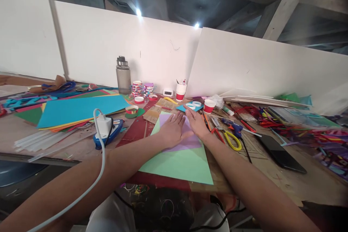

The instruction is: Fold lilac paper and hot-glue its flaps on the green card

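Observation:
A sheet of light green paper (179, 168) lies in front of me with a smaller purple sheet of paper (187, 145) on top of it. Flat on the purple sheet rests my left hand (174, 130), its fingers spread and pointing away from me. My right hand (197, 122) touches the sheets near their right side, fingers stretched out toward the far edge. Parts of both sheets are hidden under the hands. Just right of my right hand lie yellow-handled scissors (233, 141) and a blue glue gun (236, 128).
Coloured paper sheets (81, 108), a blue power strip (115, 132) and clear glue sticks (40, 139) lie left. Behind stand a water bottle (123, 76) and paper cups (181, 90). A black phone (281, 154) lies right. A white cable (102, 166) crosses above my left arm.

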Demonstrator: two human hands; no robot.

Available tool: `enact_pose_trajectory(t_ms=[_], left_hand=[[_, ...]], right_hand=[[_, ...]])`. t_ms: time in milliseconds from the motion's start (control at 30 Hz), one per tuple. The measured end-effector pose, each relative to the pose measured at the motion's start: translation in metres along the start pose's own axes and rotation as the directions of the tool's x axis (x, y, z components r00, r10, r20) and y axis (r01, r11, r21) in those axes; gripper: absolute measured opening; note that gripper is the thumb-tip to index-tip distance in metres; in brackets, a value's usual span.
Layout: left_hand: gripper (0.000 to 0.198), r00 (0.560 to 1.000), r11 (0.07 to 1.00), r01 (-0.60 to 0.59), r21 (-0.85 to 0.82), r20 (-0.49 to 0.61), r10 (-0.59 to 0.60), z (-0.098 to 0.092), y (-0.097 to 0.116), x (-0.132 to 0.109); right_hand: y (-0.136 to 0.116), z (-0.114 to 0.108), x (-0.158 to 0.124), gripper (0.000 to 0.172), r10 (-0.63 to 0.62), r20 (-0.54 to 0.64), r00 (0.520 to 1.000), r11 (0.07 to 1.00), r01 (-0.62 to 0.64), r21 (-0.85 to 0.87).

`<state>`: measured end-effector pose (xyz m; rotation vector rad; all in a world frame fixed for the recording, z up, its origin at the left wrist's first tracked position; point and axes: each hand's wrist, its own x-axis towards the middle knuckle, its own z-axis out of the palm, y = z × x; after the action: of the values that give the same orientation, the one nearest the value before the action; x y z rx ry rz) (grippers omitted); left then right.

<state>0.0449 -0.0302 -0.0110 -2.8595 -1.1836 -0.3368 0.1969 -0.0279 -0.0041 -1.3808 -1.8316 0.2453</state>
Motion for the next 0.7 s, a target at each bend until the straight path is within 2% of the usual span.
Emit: enact_pose_trajectory(t_ms=[67,133,233,333,400,467,600,700], left_hand=[[0.090,0.986,0.999,0.007,-0.037,0.164,-0.001,0.005,-0.001,0.000],[0.092,0.975,0.998,0.014,-0.062,0.221,0.000,0.010,-0.002,0.000],[0.084,0.987,0.998,-0.005,-0.067,0.159,0.016,0.014,-0.004,0.000],[0.058,0.996,0.996,-0.065,-0.069,0.055,0.069,0.010,-0.001,0.000],[0.045,0.999,0.992,-0.039,-0.123,-0.013,0.037,0.003,0.002,0.000],[0.040,0.996,0.977,-0.011,-0.215,-0.088,-0.008,-0.005,0.003,0.001],[0.033,0.964,0.949,-0.089,-0.303,-0.266,0.006,-0.017,-0.006,0.005],[0.032,0.951,0.949,0.014,-0.315,-0.288,-0.110,-0.018,-0.020,0.007]], right_hand=[[0.000,-0.001,-0.002,0.064,0.010,0.044,0.999,0.997,-0.014,0.076],[-0.001,-0.001,-0.005,0.066,-0.010,0.144,0.989,0.997,-0.001,0.076],[-0.003,0.004,-0.009,0.065,-0.056,0.301,0.952,0.998,0.057,0.004],[-0.005,0.007,-0.010,0.064,-0.065,0.354,0.933,0.993,0.094,-0.065],[-0.005,0.006,-0.009,0.063,-0.056,0.338,0.939,0.992,0.092,-0.089],[-0.004,0.002,-0.008,0.060,-0.066,0.299,0.952,0.993,0.091,-0.072],[0.001,-0.007,-0.003,0.055,-0.108,0.163,0.981,0.993,0.114,-0.029],[0.005,-0.008,-0.001,0.052,-0.052,0.085,0.995,0.996,0.058,-0.071]])
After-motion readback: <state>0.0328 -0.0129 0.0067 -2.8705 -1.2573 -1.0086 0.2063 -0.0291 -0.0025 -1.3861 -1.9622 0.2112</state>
